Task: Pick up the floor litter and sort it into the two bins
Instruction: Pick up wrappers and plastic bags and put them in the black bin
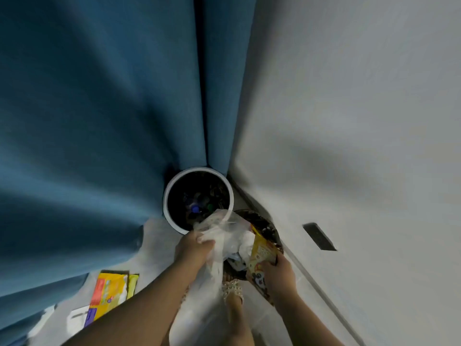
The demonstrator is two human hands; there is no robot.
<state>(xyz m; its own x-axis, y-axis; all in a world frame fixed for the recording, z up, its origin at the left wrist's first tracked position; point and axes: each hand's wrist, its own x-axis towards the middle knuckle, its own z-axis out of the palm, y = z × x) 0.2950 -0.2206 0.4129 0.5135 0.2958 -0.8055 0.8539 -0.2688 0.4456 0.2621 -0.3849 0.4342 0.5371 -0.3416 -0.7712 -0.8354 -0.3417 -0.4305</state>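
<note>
1. A blue curtain [87,121] is seen filling the left half of the view, and a white wall [349,96] the right; they meet in a corner.
2. A pale floor [154,248] is shown below them.
3. A round white bin [198,169] with a dark liner is set in the corner; bottles are dimly seen inside it.
4. A second, dark bin [268,227] is placed just beside it, against the wall, and is largely covered by the held litter.
5. A clear plastic bag [224,236] is gripped by the curled fingers [205,242] of the left hand [193,248] above both bins.
6. A yellow packet [109,293] is left lying on the floor near the curtain.
7. A yellow snack wrapper [262,253] is held over the dark bin by the right hand [280,273], whose fingers are closed on its lower end.
8. A beaded sandal [232,288] is seen between the forearms.
</note>
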